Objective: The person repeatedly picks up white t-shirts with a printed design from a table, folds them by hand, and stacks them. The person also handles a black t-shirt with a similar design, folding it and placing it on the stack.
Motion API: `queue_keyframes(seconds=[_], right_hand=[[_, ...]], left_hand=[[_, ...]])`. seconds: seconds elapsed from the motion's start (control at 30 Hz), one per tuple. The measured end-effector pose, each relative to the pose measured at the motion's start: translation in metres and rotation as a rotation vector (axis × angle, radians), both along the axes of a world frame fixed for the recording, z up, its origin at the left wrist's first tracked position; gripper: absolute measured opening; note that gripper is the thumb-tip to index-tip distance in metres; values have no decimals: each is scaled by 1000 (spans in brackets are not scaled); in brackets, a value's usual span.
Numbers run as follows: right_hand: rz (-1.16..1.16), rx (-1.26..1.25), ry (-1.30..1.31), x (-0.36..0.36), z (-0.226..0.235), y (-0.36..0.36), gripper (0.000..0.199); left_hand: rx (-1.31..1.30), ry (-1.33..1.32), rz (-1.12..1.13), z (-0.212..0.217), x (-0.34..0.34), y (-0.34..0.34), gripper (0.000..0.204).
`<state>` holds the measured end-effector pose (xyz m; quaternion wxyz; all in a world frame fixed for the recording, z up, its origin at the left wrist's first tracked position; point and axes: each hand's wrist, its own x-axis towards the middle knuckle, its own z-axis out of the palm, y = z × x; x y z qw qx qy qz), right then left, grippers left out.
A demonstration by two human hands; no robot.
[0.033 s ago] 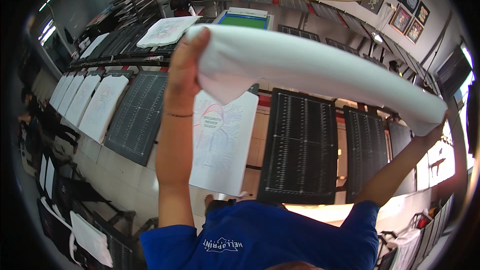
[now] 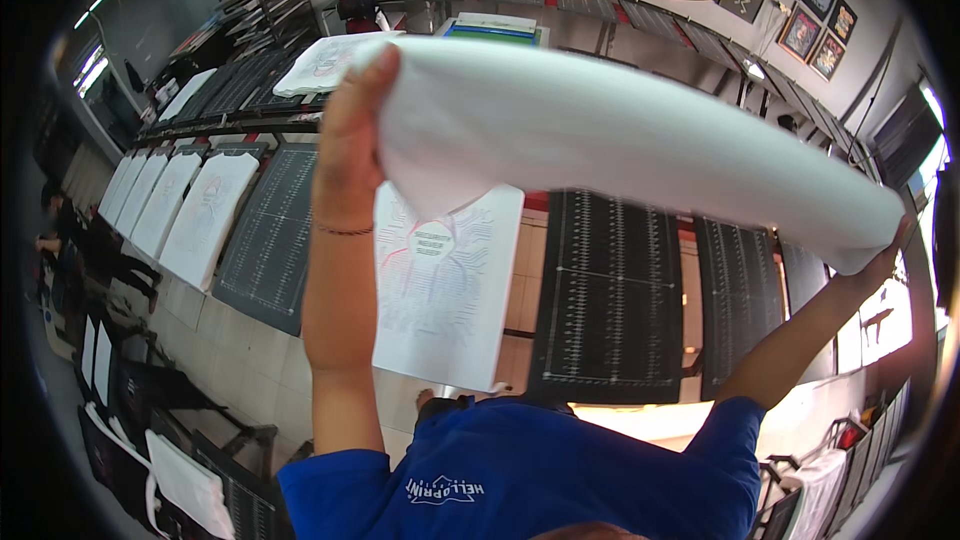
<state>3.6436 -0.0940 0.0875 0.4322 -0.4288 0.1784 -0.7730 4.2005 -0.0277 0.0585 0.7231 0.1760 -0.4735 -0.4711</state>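
Note:
I hold up a white T-shirt [image 2: 610,135], stretched between my hands in a wide band that slopes down to the right. My left hand [image 2: 350,140] is closed on its left end, thumb at the top edge, and a corner of cloth droops beside it. At the far right, my right hand [image 2: 884,258] grips the other end, its fingers mostly hidden by cloth. Behind and below the raised shirt, a white shirt with a red and blue line print [image 2: 440,315] lies flat on a board. Black ruled platens [image 2: 608,310] stand to its right.
Another black platen [image 2: 262,230] lies left of my left arm, followed by a row of printed white shirts [image 2: 207,215]. A stack of white shirts [image 2: 318,62] rests on the rack behind. At the far left a person [image 2: 85,240] is low beside the row.
My left hand has shifted slightly left and up, and the raised shirt shows a deeper band of cloth. My right hand has moved slightly right.

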Motion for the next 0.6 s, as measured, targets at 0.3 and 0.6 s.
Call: queue_keyframes(seconds=[0.3,0.6], right_hand=[[-229,247,723,268,21,37,32],[331,418,292,350,-68,-68,29]], left_hand=[[135,-109,125,22,201,13,34],[373,-27,459,-40,308,-55,28]])
